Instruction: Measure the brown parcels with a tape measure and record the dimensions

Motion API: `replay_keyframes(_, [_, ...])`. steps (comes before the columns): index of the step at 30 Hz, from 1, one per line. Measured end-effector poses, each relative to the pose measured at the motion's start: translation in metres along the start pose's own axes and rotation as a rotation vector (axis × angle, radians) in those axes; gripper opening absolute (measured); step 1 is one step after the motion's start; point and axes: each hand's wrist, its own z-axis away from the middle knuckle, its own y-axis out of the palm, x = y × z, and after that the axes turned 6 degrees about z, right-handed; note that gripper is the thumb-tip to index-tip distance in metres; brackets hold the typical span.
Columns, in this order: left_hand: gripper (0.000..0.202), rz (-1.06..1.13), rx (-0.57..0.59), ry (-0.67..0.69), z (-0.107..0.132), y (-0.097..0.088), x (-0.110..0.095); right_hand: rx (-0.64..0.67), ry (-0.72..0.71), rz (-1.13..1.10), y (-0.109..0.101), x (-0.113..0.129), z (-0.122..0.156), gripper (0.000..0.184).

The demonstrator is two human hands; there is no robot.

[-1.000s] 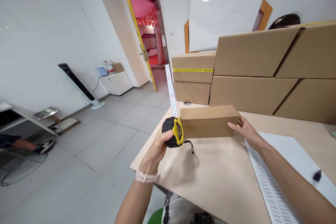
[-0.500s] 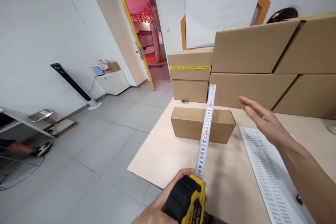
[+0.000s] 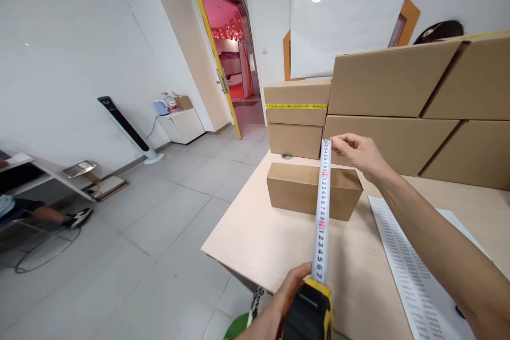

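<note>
"How does each grip stand?"

"The left hand point(image 3: 281, 305) is wrapped around the tape measure point(image 3: 308, 313), black and yellow, low in view. The right hand point(image 3: 360, 155) appears to pinch the free end of the numbered blade point(image 3: 322, 202)."

"And beneath that?"

"The blade crosses in front of the small cardboard carton point(image 3: 297, 199), which lies lengthwise on the tabletop point(image 3: 247, 239). I can't tell whether they touch."

"So which step is this?"

"I'd judge it's readying the extended blade for a measurement; it runs across the carton rather than along an edge."

"What does the next move call for?"

"Probably lining the blade's end up with a carton edge, keeping it straight and readable."

"Anything farther out?"

"A printed sheet point(image 3: 402, 260) beside the carton, and stacked cardboard boxes point(image 3: 392, 85) behind."
</note>
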Motion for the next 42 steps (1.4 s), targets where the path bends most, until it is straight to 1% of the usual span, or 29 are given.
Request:
replay_keyframes(4, [0.083, -0.080, 0.114, -0.003, 0.002, 0.012, -0.021, 0.054, -0.067, 0.109, 0.005, 0.003, 0.007, 0.030])
replay_keyframes(5, [0.086, -0.073, 0.128, -0.011, 0.002, 0.016, -0.026, 0.087, -0.079, 0.139, 0.006, 0.003, 0.010, 0.031])
replay_keyframes(7, [0.087, -0.023, 0.138, -0.028, -0.001, 0.024, -0.032, 0.173, -0.084, 0.181, 0.008, 0.003, 0.015, 0.033])
replay_keyframes(9, [0.082, 0.042, 0.102, -0.008, -0.009, 0.031, -0.035, 0.261, -0.077, 0.208, 0.010, 0.000, 0.018, 0.034])
replay_keyframes(11, [0.075, 0.066, 0.039, 0.037, -0.021, 0.035, -0.035, 0.306, -0.074, 0.239, 0.011, -0.006, 0.017, 0.033])
replay_keyframes(13, [0.065, 0.060, -0.020, 0.082, -0.034, 0.037, -0.037, 0.292, -0.073, 0.280, 0.012, -0.015, 0.012, 0.031])
replay_keyframes(15, [0.058, 0.067, -0.040, 0.089, -0.045, 0.038, -0.039, 0.268, -0.069, 0.318, 0.011, -0.025, 0.005, 0.030])
replay_keyframes(19, [0.060, 0.099, -0.102, 0.045, -0.058, 0.037, -0.043, 0.285, -0.035, 0.394, 0.009, -0.039, -0.006, 0.028])
replay_keyframes(21, [0.062, 0.112, -0.116, 0.030, -0.058, 0.036, -0.043, 0.312, 0.001, 0.412, 0.008, -0.040, -0.009, 0.028])
replay_keyframes(25, [0.063, 0.127, -0.099, 0.045, -0.050, 0.033, -0.043, 0.401, 0.064, 0.395, 0.006, -0.036, -0.009, 0.030])
replay_keyframes(29, [0.070, 0.193, -0.148, -0.043, -0.043, 0.027, -0.044, 0.468, 0.096, 0.373, 0.007, -0.029, -0.009, 0.026])
replay_keyframes(31, [0.069, 0.241, -0.133, -0.062, -0.042, 0.024, -0.044, 0.484, 0.112, 0.364, 0.008, -0.026, -0.010, 0.025])
replay_keyframes(35, [0.065, 0.277, -0.093, -0.035, -0.043, 0.024, -0.042, 0.514, 0.139, 0.319, 0.010, -0.024, -0.013, 0.026])
replay_keyframes(38, [0.062, 0.275, -0.076, -0.013, -0.044, 0.025, -0.040, 0.519, 0.132, 0.313, 0.011, -0.024, -0.015, 0.025])
replay_keyframes(42, [0.064, 0.264, -0.088, -0.020, -0.042, 0.027, -0.041, 0.521, 0.135, 0.283, 0.010, -0.025, -0.014, 0.026])
